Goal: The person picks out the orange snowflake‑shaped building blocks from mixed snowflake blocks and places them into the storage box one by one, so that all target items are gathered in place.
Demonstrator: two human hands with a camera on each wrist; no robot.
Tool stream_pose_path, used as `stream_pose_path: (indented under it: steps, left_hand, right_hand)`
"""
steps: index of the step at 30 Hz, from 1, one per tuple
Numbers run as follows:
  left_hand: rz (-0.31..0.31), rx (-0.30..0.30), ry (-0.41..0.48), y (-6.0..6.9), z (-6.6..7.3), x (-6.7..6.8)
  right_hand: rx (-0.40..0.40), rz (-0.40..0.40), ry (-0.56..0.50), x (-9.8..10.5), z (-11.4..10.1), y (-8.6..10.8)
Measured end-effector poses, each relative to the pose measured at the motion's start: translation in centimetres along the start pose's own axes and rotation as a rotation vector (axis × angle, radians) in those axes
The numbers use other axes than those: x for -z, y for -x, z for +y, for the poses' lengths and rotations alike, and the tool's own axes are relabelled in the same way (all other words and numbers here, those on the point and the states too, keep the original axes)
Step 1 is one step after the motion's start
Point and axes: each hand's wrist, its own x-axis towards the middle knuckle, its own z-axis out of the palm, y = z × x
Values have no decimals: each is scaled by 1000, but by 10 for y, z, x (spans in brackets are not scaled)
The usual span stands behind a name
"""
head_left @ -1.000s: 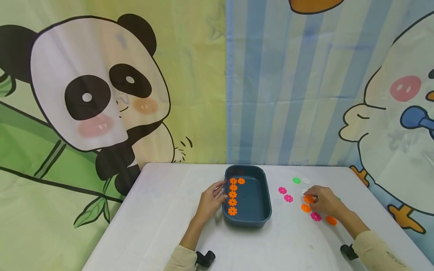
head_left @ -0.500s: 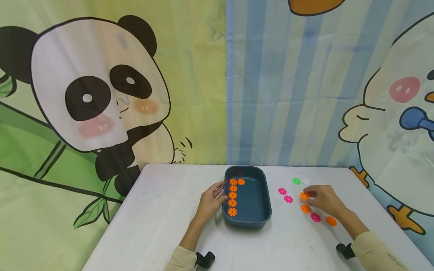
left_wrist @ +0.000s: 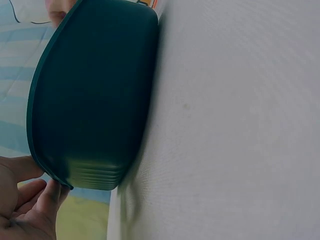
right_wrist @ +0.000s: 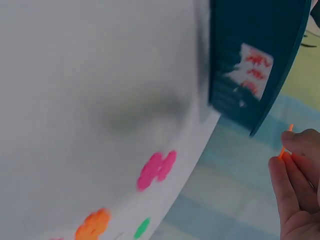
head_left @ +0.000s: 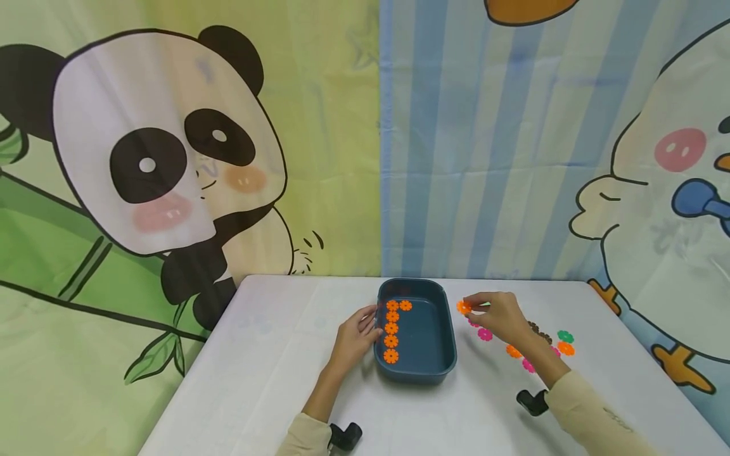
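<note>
Pinching an orange flower disc (head_left: 463, 307), the right grip (head_left: 500, 315) hovers beside the tray (head_left: 429, 335) the left grip (head_left: 353, 340) holds.

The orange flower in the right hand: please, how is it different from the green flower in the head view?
Support: the right hand pinches the orange flower above the table, while the green flower lies on it. Place: the orange flower is near the box; the green flower is farther right, past the right forearm. Colour: one is orange, the other green. Both have a scalloped, petal-like edge.
</note>
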Motion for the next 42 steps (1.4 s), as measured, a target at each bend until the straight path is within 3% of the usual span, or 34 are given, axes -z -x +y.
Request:
stream_pose_path:
  steps: [4, 13, 22, 33, 35, 42]
  left_hand:
    - [0, -12, 0, 0, -1, 1]
    - [10, 9, -14, -1, -3, -1]
    - [7, -2, -12, -1, -3, -1]
    - [1, 6, 9, -1, 5, 2]
    - [8, 10, 4, -2, -2, 2]
    - [1, 16, 17, -1, -3, 0]
  right_hand:
    - [34, -3, -45, -17, -16, -10]
    - [121, -34, -24, -56, -36, -25]
    - [88, -94, 30, -91, -35, -37]
    - [129, -156, 146, -108, -38, -53]
    - [155, -164, 164, -111, -37, -55]
    - [179, -176, 235, -119, -34, -58]
